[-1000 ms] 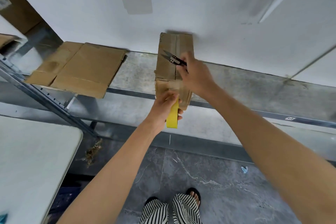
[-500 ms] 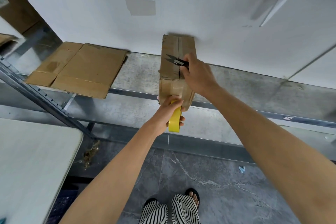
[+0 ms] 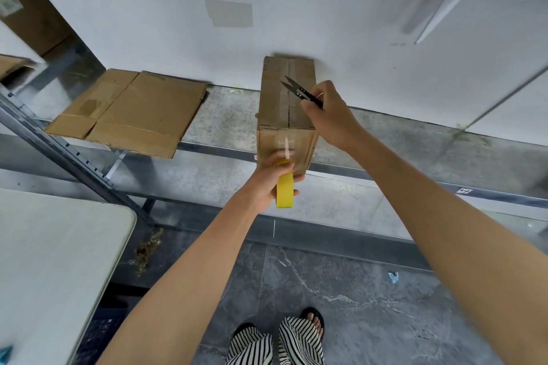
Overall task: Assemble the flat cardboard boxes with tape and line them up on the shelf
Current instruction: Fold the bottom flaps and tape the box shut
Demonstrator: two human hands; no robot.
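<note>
One box (image 3: 286, 98) stands made up on the shelf (image 3: 415, 139), reaching from the wall to the front edge, clear tape (image 3: 287, 142) down its top seam and front face. The left hand (image 3: 267, 179) curls round the yellow tape roll (image 3: 284, 191) just under that face and the right hand (image 3: 329, 118) pinches black scissors (image 3: 299, 92) over the top (blades apart), so the cut looks next. Another cardboard sheet (image 3: 133, 112) lies flat toward the shelf's left end, unassembled.

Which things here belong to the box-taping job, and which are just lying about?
Job: upright box, yellow tape roll in left hand, snips in right hand, flat cardboard, shelf.
Lying about: white table, blue scrap on floor, brown debris.
</note>
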